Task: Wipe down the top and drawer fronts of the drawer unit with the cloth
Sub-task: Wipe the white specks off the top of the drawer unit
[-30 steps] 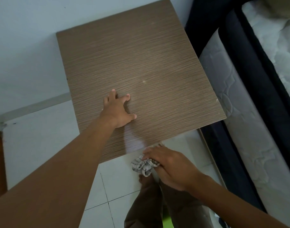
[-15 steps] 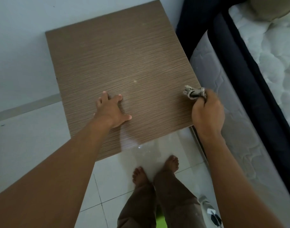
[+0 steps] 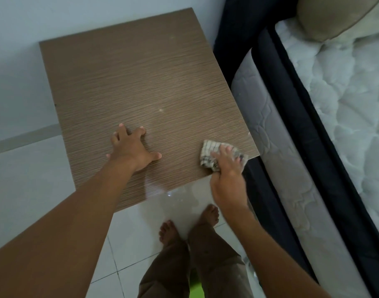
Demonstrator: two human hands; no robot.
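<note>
Rests left grip (image 3: 132,151) flat, fingers spread and holding nothing, on unit (image 3: 141,82) top. Clutches cloth (image 3: 210,150) in right grip (image 3: 226,175), pressing it onto top's near right corner, just beside bed (image 3: 270,136). Stands barefoot on tiled floor (image 3: 33,190) before unit.

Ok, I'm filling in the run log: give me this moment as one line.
stage: wiping top | left hand: flat on top | right hand: holds cloth on near right corner

The person has bare forearms (image 3: 76,211), loose brown trousers (image 3: 214,259) and bare feet (image 3: 168,232).
</note>
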